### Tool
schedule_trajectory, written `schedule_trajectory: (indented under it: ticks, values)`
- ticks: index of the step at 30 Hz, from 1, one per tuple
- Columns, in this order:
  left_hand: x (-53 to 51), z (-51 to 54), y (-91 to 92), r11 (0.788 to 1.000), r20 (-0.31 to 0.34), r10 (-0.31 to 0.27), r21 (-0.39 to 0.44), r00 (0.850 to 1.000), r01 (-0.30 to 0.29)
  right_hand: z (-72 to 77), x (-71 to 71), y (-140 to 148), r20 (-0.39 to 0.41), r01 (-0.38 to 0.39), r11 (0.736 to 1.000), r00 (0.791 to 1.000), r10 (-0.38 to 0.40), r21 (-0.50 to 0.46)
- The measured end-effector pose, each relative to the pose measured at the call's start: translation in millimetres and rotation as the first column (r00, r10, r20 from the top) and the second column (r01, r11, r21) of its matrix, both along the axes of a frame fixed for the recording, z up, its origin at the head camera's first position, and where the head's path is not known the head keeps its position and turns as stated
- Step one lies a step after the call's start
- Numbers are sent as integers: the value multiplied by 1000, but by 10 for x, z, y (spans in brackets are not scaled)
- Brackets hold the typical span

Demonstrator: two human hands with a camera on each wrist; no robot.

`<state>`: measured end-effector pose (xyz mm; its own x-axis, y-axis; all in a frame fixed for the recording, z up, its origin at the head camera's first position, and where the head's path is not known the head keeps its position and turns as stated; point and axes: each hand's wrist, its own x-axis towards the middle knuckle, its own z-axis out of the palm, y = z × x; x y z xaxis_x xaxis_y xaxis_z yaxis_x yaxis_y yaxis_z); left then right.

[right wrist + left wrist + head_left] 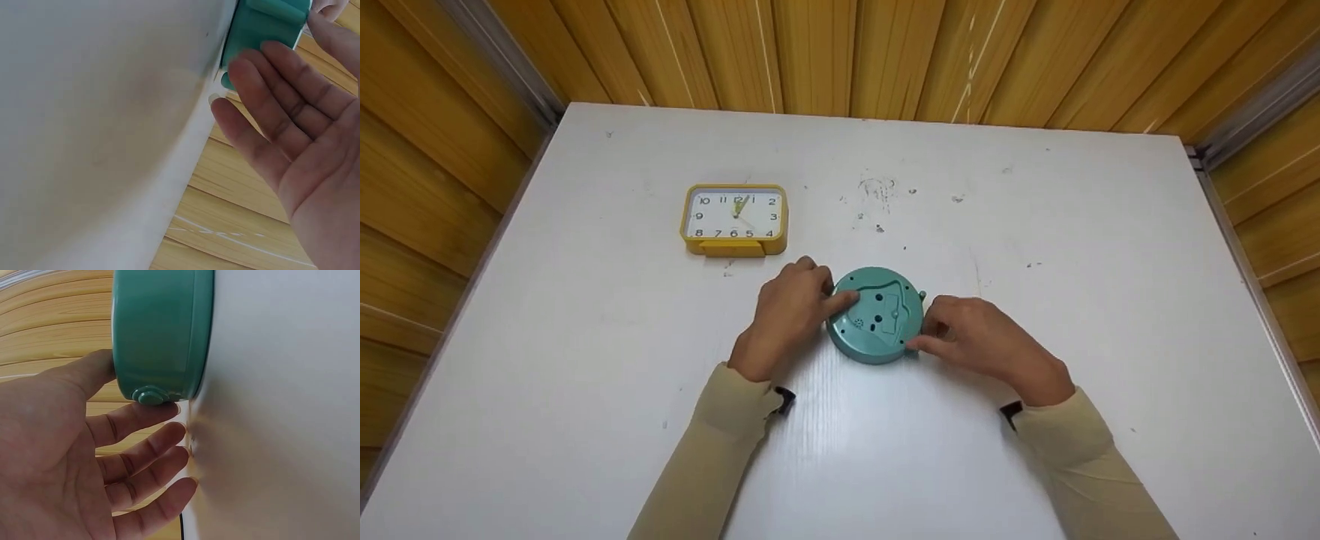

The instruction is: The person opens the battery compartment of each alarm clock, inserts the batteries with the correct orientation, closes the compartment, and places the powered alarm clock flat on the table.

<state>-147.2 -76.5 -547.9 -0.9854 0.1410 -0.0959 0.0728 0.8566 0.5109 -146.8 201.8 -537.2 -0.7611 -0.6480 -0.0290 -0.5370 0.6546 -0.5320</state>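
A round green clock [874,349] lies on the table with its back facing up, showing a panel outline, two dark knob holes and a small speaker grille. Its face is hidden underneath. My left hand [795,300] grips its left side, thumb on the back and index finger against the rim. In the left wrist view, a small round button [151,396] sits on the rim beside that index finger; the other fingers are spread. On the opposite side, my right hand [982,334] holds the rim, its thumb at the back's lower right edge and several fingers along the side.
A yellow rectangular clock [735,247] stands at the back left, its white dial facing me. The white table [1072,225] has dark scuffs beyond the green clock. Wood-look panels [885,60] border the table at the back and both sides.
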Motion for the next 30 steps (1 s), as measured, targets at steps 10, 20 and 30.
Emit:
schedule_trajectory:
  ticks: [10,20,30]
  values:
    - [-8,2,22,1000,-5,-9,-13,1000,8,-25,30,-36,20,5,998,1000,-6,57]
    - [-7,57,-125,991,70,-100,99,993,93,-68,-79,77,-11,36,999,999,-36,8]
    - [-36,99,-217,982,120,-177,93,977,166,-82,-121,113,-15,50,999,999,-50,9]
